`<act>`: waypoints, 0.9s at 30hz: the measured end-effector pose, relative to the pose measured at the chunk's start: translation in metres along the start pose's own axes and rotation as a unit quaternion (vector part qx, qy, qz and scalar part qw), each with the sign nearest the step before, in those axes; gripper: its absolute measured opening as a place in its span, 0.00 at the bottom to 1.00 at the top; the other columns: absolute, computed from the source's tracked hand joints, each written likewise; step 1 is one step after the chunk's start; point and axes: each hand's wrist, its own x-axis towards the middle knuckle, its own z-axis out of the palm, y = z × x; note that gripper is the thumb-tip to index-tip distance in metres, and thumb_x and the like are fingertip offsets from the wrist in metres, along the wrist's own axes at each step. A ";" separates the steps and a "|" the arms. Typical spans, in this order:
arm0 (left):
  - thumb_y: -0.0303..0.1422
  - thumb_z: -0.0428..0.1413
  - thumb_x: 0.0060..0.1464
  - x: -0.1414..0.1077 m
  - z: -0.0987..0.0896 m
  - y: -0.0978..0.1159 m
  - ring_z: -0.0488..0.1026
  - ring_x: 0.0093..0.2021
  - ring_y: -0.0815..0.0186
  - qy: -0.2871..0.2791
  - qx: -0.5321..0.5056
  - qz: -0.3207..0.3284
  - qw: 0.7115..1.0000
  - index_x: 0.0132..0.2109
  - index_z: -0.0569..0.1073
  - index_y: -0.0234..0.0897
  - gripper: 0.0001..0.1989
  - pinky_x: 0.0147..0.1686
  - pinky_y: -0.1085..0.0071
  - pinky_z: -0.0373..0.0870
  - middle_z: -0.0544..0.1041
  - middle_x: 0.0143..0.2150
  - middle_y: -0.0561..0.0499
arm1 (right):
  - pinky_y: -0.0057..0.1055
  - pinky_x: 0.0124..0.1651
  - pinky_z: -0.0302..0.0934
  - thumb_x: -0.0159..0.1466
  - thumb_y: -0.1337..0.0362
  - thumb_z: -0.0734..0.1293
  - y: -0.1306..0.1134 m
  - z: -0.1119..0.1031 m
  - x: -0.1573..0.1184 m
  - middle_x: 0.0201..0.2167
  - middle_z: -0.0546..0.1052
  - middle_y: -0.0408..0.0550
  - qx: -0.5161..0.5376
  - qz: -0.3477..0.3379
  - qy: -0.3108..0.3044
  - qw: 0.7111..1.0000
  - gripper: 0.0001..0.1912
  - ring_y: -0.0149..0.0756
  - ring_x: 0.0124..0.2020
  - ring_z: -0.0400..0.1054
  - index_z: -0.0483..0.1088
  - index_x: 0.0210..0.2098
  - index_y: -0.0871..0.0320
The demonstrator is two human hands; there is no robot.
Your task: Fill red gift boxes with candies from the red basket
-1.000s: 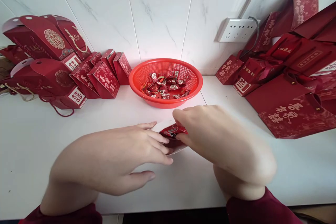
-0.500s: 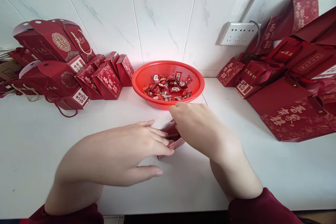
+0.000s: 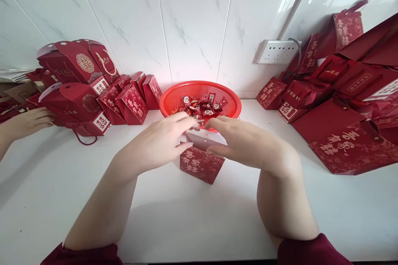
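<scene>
White counter [image 3: 192, 223]: one red box [image 3: 202, 165], stood upright near the basket [image 3: 202, 87] of sweets [image 3: 207, 112]; top unclosed, contents hidden. Flaps are flanked by left hand [image 3: 158, 143] and right hand [image 3: 251, 140], fingers parted from thumbs; grip cannot be told. Small boxes [image 3: 132, 105], closed, are grouped at left.

Bare left hand [image 3: 158, 138] near frame centre, back up, fingers bent and pointing right, thumb parted below them; bare right hand [image 3: 248, 143] just right of centre, back up, fingers and thumb pointing left with a gap between; fingertips of both face each other, apart; bare left forearm [image 3: 102, 207] slants up from lower left; right wrist sharply bent, bare right forearm [image 3: 284, 203] rising from lower right; dark maroon fabric sleeves [image 3: 311, 250] at bottom edge.
</scene>
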 end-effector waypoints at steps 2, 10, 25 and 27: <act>0.32 0.52 0.60 0.002 0.000 -0.003 0.72 0.50 0.58 0.001 0.000 -0.005 1.000 0.56 0.69 0.44 0.18 0.43 0.66 0.70 0.72 0.53 0.50 | 0.30 0.34 0.57 0.65 0.60 0.64 0.002 -0.003 -0.001 0.40 0.75 0.49 0.023 0.030 -0.018 0.999 0.12 0.38 0.37 0.69 0.67 0.47 0.57; 0.40 0.53 0.59 0.010 0.006 -0.009 0.75 0.45 0.57 -0.057 -0.040 0.017 0.997 0.53 0.72 0.40 0.17 0.43 0.65 0.71 0.76 0.47 0.46 | 0.28 0.29 0.56 0.61 0.63 0.68 0.005 -0.004 -0.005 0.36 0.76 0.46 0.029 0.023 -0.043 0.998 0.16 0.36 0.32 0.69 0.67 0.48 0.55; 0.40 0.60 0.53 0.005 0.007 0.015 0.76 0.43 0.61 -0.180 -0.082 0.076 0.977 0.53 0.72 0.47 0.19 0.37 0.72 0.69 0.78 0.47 0.55 | 0.29 0.30 0.53 0.68 0.67 0.60 -0.005 -0.005 -0.015 0.27 0.76 0.45 0.012 -0.099 -0.069 0.993 0.09 0.32 0.27 0.68 0.70 0.33 0.59; 0.41 0.62 0.49 0.000 0.007 0.017 0.75 0.46 0.59 -0.179 -0.062 0.066 0.980 0.55 0.69 0.46 0.26 0.40 0.70 0.69 0.76 0.49 0.53 | 0.29 0.30 0.53 0.69 0.68 0.60 -0.005 -0.005 -0.018 0.27 0.77 0.45 -0.004 -0.102 -0.054 0.993 0.09 0.33 0.28 0.68 0.70 0.34 0.58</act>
